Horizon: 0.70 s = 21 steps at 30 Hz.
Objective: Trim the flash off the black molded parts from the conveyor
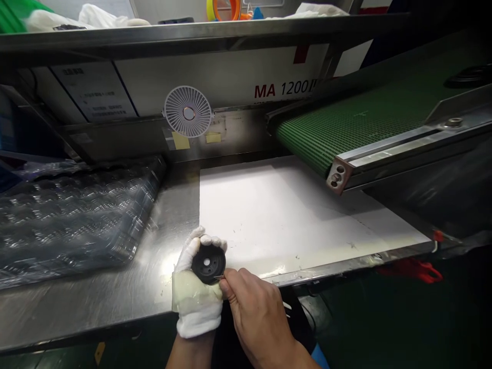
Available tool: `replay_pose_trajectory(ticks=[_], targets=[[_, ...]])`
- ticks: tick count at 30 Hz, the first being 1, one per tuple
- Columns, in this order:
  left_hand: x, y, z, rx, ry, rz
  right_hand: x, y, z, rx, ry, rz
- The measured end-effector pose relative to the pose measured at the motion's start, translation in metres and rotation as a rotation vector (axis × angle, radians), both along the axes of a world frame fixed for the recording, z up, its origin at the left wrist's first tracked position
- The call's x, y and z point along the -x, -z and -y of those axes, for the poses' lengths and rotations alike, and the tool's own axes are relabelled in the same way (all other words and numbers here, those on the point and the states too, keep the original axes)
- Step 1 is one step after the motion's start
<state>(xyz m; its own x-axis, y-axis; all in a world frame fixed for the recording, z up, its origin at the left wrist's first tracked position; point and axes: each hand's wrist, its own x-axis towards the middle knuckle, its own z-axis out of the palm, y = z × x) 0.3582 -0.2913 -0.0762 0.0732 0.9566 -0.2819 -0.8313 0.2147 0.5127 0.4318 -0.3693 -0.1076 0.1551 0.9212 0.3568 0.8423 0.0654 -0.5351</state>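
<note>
Black round part with a center hole [208, 263] is clamped in the grip of the white-gloved left hand [196, 302], just above the steel counter [115, 302]. Bare right hand [257, 312] pinches a thin metal tip [219, 277] against its rim, white sheet [269, 215] just beyond.

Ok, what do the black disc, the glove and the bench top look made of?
The disc looks like matte black plastic or rubber, with no metallic shine. The glove seems white knitted cotton, judging by its soft, fuzzy texture. The bench top looks like stainless steel: scratched, with bright glare.
</note>
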Motion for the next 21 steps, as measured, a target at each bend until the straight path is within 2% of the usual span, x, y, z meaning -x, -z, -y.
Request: replay_pose_trajectory(ticks=[6, 11, 17, 19, 21], targets=[[0.014, -0.002, 0.001, 0.08, 0.257, 0.022, -0.009, 0.002, -0.001, 0.009, -0.011, -0.023], [0.006, -0.003, -0.002, 0.085, 0.128, 0.068, -0.008, 0.003, -0.001, 0.014, 0.034, 0.0], [0.0, 0.002, -0.002, 0.049, -0.008, 0.09, 0.005, 0.004, 0.001, -0.01, 0.006, 0.003], [0.005, 0.002, -0.001, 0.04, 0.021, 0.051, 0.005, 0.003, 0.0, -0.024, -0.002, 0.006], [0.011, 0.002, -0.001, 0.066, 0.116, -0.004, 0.001, 0.002, 0.0, -0.033, -0.007, 0.002]])
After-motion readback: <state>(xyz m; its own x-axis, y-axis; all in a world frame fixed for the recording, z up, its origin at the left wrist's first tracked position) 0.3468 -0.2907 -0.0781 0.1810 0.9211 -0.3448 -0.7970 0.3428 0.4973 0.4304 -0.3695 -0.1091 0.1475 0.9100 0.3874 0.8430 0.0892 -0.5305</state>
